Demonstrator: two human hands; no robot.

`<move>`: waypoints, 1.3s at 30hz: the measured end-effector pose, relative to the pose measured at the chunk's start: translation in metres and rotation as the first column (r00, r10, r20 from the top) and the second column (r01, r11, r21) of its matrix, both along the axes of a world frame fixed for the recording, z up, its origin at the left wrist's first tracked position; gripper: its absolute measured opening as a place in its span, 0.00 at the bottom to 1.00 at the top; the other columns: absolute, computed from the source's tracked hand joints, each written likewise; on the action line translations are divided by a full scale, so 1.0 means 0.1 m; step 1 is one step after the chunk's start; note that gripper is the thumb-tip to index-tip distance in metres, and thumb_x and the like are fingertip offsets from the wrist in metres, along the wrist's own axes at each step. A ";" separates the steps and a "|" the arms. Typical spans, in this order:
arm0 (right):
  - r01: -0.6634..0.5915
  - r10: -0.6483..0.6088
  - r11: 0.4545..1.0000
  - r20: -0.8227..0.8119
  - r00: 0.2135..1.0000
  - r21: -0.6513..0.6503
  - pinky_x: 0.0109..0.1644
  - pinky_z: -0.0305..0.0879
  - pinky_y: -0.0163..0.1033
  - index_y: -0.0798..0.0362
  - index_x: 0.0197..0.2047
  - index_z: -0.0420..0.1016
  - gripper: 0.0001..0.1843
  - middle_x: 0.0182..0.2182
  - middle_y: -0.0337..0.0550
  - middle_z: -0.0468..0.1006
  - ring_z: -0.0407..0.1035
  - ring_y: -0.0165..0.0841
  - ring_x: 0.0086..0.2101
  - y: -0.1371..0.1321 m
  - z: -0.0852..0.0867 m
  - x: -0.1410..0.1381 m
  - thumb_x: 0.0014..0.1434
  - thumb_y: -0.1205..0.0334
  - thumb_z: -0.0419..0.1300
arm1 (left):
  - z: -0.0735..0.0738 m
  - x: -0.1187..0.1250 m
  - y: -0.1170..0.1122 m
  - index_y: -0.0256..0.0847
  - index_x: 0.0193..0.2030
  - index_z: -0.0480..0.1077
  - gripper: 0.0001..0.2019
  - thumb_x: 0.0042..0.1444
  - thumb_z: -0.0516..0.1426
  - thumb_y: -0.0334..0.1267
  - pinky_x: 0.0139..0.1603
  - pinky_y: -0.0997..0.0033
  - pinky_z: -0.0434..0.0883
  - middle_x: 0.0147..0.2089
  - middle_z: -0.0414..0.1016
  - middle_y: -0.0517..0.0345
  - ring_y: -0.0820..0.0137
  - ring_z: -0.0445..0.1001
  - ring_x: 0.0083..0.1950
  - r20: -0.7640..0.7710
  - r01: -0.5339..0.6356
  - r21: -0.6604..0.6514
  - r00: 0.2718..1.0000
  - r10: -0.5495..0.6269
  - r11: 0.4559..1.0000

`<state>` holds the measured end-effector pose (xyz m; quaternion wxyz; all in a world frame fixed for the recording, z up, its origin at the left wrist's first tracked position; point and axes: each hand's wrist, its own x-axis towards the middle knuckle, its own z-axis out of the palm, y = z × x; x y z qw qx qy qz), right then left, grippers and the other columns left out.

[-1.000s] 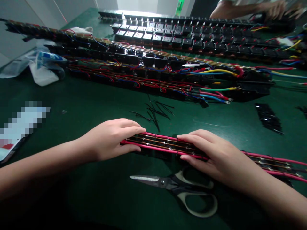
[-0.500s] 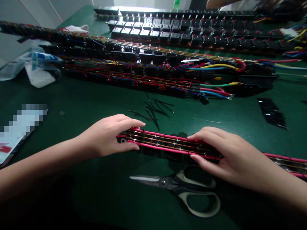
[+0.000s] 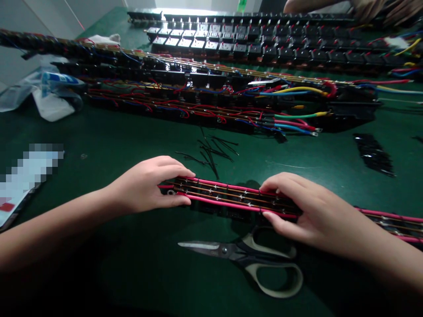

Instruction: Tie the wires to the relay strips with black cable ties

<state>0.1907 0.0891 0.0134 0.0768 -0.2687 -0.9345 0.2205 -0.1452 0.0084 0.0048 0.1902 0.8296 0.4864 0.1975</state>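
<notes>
A long dark strip assembly (image 3: 228, 195) with red wires along both edges and copper-coloured rods between them runs to the right edge of the view. My left hand (image 3: 155, 182) grips its left end, thumb on the near side and fingers on the far side. Beside that thumb, a ring terminal (image 3: 171, 192) shows. Farther right, my right hand (image 3: 304, 207) spans the same strip between thumb and fingers. Scissors (image 3: 228, 251) with pale-rimmed handles lie on the near side of it. Several black cable ties (image 3: 211, 152) are scattered beyond it.
Several wired strip assemblies (image 3: 185, 105) lie across the back of the green table (image 3: 132, 273). A plastic bag (image 3: 56, 97) and a phone-like slab (image 3: 29, 185) are at left. A black packet (image 3: 373, 154) lies at right. Another person's hands (image 3: 380, 11) are at the far right.
My hands keep their hold on the strip, with only a slight shift. The other person's hands have come into clearer view at the top right.
</notes>
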 end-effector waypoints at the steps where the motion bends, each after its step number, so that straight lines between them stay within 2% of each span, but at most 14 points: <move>1: 0.001 -0.001 1.000 -0.005 1.000 0.000 0.32 0.73 0.43 0.51 0.45 0.72 0.12 0.37 0.48 0.79 0.75 0.40 0.33 0.00 0.00 0.00 0.61 0.55 0.59 | 0.00 0.00 0.00 0.39 0.51 0.77 0.18 0.60 0.64 0.48 0.47 0.72 0.76 0.46 0.82 0.53 0.67 0.80 0.46 -0.001 0.004 0.002 1.000 -0.004 1.000; 5: 0.010 -0.010 1.000 -0.012 1.000 -0.001 0.32 0.72 0.44 0.50 0.44 0.72 0.11 0.36 0.48 0.79 0.75 0.40 0.32 0.00 -0.01 0.01 0.61 0.55 0.60 | 0.00 0.01 0.01 0.39 0.51 0.76 0.17 0.62 0.63 0.48 0.47 0.71 0.76 0.46 0.82 0.52 0.66 0.79 0.45 0.000 0.017 0.001 1.000 -0.017 1.000; 9: 0.012 -0.012 1.000 -0.017 1.000 -0.002 0.32 0.72 0.44 0.50 0.44 0.73 0.11 0.36 0.48 0.79 0.75 0.41 0.32 0.00 -0.01 0.00 0.61 0.56 0.60 | -0.01 -0.08 0.03 0.41 0.53 0.76 0.19 0.62 0.62 0.51 0.48 0.70 0.76 0.47 0.82 0.52 0.66 0.79 0.46 0.051 0.049 -0.063 0.998 -0.046 0.997; 11: 0.003 -0.003 1.000 -0.020 1.000 -0.003 0.32 0.72 0.44 0.51 0.44 0.73 0.11 0.36 0.48 0.79 0.75 0.41 0.32 0.00 -0.01 0.00 0.61 0.56 0.60 | -0.02 -0.15 0.06 0.43 0.52 0.77 0.18 0.63 0.61 0.52 0.48 0.69 0.75 0.47 0.82 0.53 0.65 0.79 0.47 0.085 0.019 -0.068 0.996 -0.013 0.998; 13: -0.006 0.006 1.000 -0.022 1.000 0.000 0.32 0.72 0.44 0.52 0.44 0.72 0.11 0.36 0.48 0.79 0.75 0.41 0.32 0.00 -0.01 0.00 0.61 0.56 0.60 | -0.05 -0.22 0.11 0.43 0.48 0.78 0.15 0.65 0.58 0.50 0.50 0.66 0.75 0.46 0.82 0.53 0.65 0.79 0.46 0.101 -0.126 -0.033 0.987 0.128 0.992; 16: -0.012 0.012 1.000 -0.028 1.000 0.003 0.31 0.71 0.44 0.52 0.44 0.72 0.11 0.35 0.48 0.79 0.75 0.40 0.31 0.01 -0.02 0.01 0.61 0.56 0.60 | -0.14 -0.29 0.20 0.42 0.45 0.78 0.13 0.65 0.57 0.47 0.50 0.65 0.75 0.46 0.82 0.53 0.65 0.78 0.46 0.104 -0.410 -0.015 0.907 0.409 0.912; 18: -0.008 0.008 1.000 -0.034 0.999 0.002 0.31 0.71 0.43 0.52 0.44 0.72 0.11 0.35 0.48 0.79 0.75 0.40 0.32 0.01 -0.02 0.00 0.61 0.56 0.60 | -0.19 -0.31 0.25 0.41 0.47 0.78 0.12 0.64 0.59 0.45 0.46 0.66 0.76 0.46 0.81 0.52 0.66 0.77 0.43 0.082 -0.473 -0.051 0.876 0.476 0.879; 25: 0.026 -0.027 1.000 -0.041 0.999 -0.017 0.32 0.71 0.43 0.50 0.43 0.73 0.11 0.35 0.46 0.80 0.75 0.40 0.32 0.01 -0.02 -0.02 0.59 0.55 0.61 | -0.22 -0.32 0.30 0.43 0.45 0.80 0.10 0.61 0.62 0.44 0.49 0.64 0.74 0.47 0.79 0.54 0.65 0.75 0.44 -0.008 -0.426 -0.044 0.904 0.426 0.903; 29: 0.026 -0.027 0.999 -0.035 0.999 -0.021 0.32 0.72 0.43 0.50 0.43 0.73 0.10 0.35 0.46 0.80 0.75 0.40 0.32 0.02 -0.01 -0.03 0.59 0.55 0.61 | -0.22 -0.30 0.36 0.43 0.40 0.80 0.10 0.61 0.61 0.45 0.44 0.65 0.74 0.44 0.79 0.55 0.66 0.74 0.41 -0.009 -0.422 -0.038 0.907 0.422 0.906; 31: 0.027 -0.028 0.999 -0.030 0.999 -0.032 0.32 0.72 0.43 0.50 0.42 0.73 0.10 0.35 0.46 0.80 0.76 0.40 0.32 0.03 -0.01 -0.03 0.58 0.55 0.62 | -0.22 -0.27 0.41 0.43 0.38 0.79 0.10 0.61 0.60 0.45 0.42 0.66 0.73 0.42 0.79 0.55 0.66 0.74 0.40 -0.013 -0.405 -0.037 0.914 0.405 0.914; 35: 0.034 -0.035 0.998 -0.023 0.999 -0.046 0.32 0.72 0.43 0.50 0.42 0.74 0.10 0.35 0.46 0.80 0.76 0.40 0.32 0.02 0.01 -0.04 0.58 0.56 0.62 | -0.23 -0.25 0.47 0.41 0.37 0.77 0.09 0.61 0.59 0.43 0.45 0.65 0.72 0.43 0.77 0.53 0.66 0.73 0.41 -0.021 -0.370 -0.040 0.929 0.370 0.928; 39: 0.028 -0.029 0.999 -0.030 0.999 -0.041 0.32 0.72 0.43 0.51 0.42 0.73 0.10 0.35 0.47 0.80 0.76 0.40 0.32 0.02 0.00 -0.03 0.58 0.56 0.62 | -0.25 -0.28 0.45 0.40 0.37 0.74 0.09 0.62 0.56 0.41 0.44 0.64 0.71 0.42 0.75 0.53 0.65 0.72 0.42 0.009 -0.388 -0.040 0.922 0.388 0.921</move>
